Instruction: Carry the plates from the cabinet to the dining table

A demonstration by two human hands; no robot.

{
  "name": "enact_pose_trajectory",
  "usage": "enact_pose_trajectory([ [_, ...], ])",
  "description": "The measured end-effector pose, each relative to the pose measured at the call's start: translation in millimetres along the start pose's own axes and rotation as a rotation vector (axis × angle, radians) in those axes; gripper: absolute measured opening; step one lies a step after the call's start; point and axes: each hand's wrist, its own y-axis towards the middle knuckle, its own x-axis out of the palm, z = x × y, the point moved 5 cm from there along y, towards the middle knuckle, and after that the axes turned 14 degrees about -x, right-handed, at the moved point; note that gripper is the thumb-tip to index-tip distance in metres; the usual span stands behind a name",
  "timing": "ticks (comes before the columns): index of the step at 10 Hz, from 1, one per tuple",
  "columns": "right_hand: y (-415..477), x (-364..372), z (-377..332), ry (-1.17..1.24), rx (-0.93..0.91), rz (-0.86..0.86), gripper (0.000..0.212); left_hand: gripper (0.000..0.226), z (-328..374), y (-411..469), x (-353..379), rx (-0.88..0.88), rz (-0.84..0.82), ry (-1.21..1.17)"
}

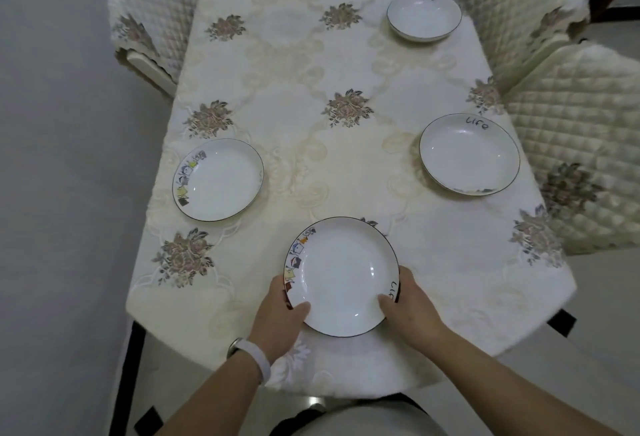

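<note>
Four round, glossy white plates with thin dark rims are at the dining table [311, 65], whose rounded-corner top is draped in a cream tablecloth [433, 255] woven with pale scrolls and grey-brown flower clusters. Taking the table's middle as the dial, the nearest plate [341, 276] is at 6 o'clock by the near edge, with small coloured cartoon figures along its left rim and handwritten lettering on its right. The left hand [280, 311] grips its rim at 7 o'clock, thumb laid on the inner slope and fingers curled underneath. The right hand [412, 300] holds the rim at 4 o'clock the same way. Whether this plate rests fully on the cloth cannot be told. A smooth white wristband [251, 361] circles the left wrist. The left plate [221, 181] lies at 8 o'clock, the right plate [469, 155] at 3 o'clock and the far plate [424, 18] at 1 o'clock, all flat and well apart. Quilted, diamond-stitched chair covers [581, 117] in matching cream stand at 10, 2 and 3 o'clock.
</note>
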Motion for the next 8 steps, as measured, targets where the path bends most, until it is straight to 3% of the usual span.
enact_pose_trajectory([
  [4,11,-4,11,0.008,0.001,0.001,0.05,0.036,-5,11,6,-0.049,-0.022,-0.056],
  [6,8,-7,8,0.04,0.018,0.001,0.045,0.024,2,5,-1,-0.075,-0.034,-0.097],
  [8,-1,-43,-6,-0.08,-0.012,0.066,0.036,0.021,15,-13,-36,0.056,0.041,-0.085],
])
